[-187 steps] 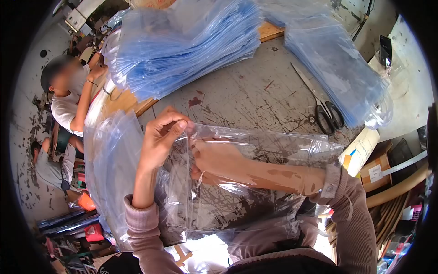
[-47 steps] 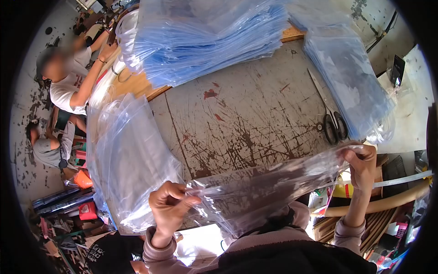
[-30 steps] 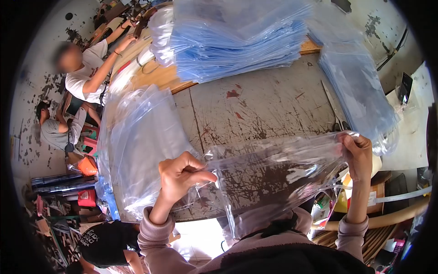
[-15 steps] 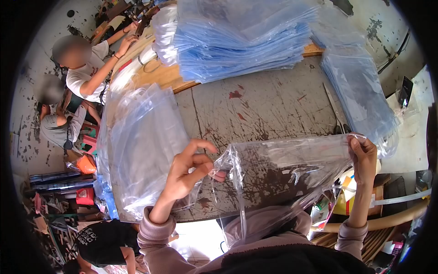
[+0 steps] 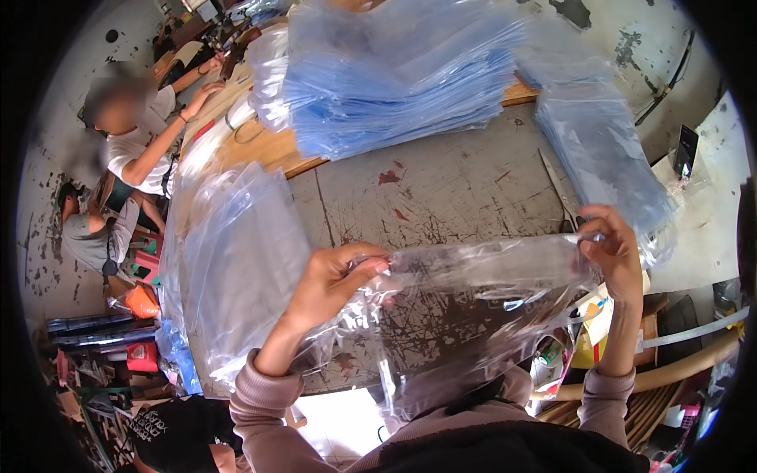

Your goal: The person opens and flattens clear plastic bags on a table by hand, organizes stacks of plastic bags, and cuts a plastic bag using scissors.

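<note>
**Both hands pinching one clear plastic piece, stretched between them over the near edge of the table**

Clock read from view centre.

Left hand (image 5: 341, 285): 7 to 8 o'clock, close in. Thumb and index brought together on the upper left corner of the clear plastic piece (image 5: 485, 264); no gap visible between the tips. Other fingers curled under, partly hidden by the hand.

Right hand (image 5: 615, 252): 3 o'clock, fingers up. Thumb and a finger close on the upper right corner; index lifted, a small gap below it. Exact contact spot is small, can't tell how firm.

Piece itself: centre out to 3 o'clock, upper edge near straight between the hands, lower part hanging toward 5 o'clock over the person's lap, creased and shiny.

Around it: scratched table (image 5: 441, 189) underneath. Tall bluish plastic stack (image 5: 394, 98) at 12. Narrower stack (image 5: 603, 150) at 2. Fanned clear stack (image 5: 244, 272) at 9, near the left hand. Scissors (image 5: 557, 183) between 2 and 3, blades beside the narrower stack, handles mostly behind the right hand. Phone (image 5: 685, 151) propped up further out, same bearing. Co-worker in a white shirt (image 5: 138, 154) at 10.
</note>
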Motion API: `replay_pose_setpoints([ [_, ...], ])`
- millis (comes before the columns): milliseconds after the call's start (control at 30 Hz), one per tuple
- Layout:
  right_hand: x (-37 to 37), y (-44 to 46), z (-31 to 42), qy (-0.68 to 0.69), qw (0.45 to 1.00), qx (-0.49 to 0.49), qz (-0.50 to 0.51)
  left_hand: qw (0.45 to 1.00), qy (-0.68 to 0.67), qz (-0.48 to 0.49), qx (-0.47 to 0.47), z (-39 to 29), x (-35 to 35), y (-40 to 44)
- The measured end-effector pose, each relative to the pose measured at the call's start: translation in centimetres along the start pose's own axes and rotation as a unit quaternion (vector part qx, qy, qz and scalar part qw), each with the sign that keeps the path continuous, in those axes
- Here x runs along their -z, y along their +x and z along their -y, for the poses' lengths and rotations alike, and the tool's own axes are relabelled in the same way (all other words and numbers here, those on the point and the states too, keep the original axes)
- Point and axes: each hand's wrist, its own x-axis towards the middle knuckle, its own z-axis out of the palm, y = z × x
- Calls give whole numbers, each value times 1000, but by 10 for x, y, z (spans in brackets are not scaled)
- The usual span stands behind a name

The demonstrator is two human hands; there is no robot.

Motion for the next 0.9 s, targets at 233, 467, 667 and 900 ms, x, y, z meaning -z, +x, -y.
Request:
replay_pose_setpoints([
  [233, 2, -14, 1, 62, 990, -70, 106, 997, -52, 49, -39, -23, 18, 9],
  [467, 61, -45, 17, 37, 968, 121, -219, 982, -139, 6, -129, -53, 4, 38],
  [667, 214, -10, -7, 35, 933, 63, -352, 985, -32, -66, -155, -63, 8, 52],
  [900, 281, 40, -86, -18, 934, -22, -355, 965, 145, 59, -212, -66, -44, 53],
])
